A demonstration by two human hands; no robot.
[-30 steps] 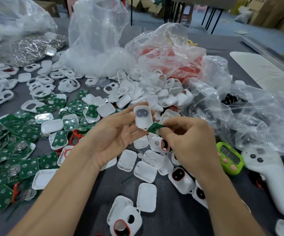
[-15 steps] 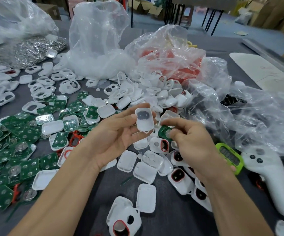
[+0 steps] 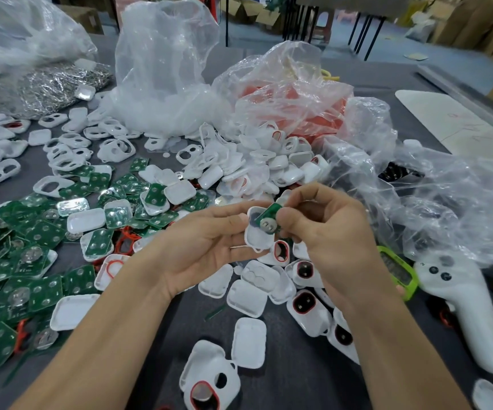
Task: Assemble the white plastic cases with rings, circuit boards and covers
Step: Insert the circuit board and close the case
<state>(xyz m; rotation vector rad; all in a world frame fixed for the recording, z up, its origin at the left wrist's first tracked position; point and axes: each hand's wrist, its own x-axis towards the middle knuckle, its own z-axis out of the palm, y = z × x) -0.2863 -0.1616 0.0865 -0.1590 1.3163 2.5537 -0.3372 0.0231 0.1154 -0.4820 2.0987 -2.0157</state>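
Board (image 3: 266, 219) pinched in right grip (image 3: 331, 232) tilts over case (image 3: 257, 240) grasped by left grip (image 3: 206, 247)

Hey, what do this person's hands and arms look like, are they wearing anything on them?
Both are bare. The left hand and right hand have no gloves, and no rings show on the fingers. The left forearm and right forearm show no sleeves, watch or bracelet down to the frame's lower edge.
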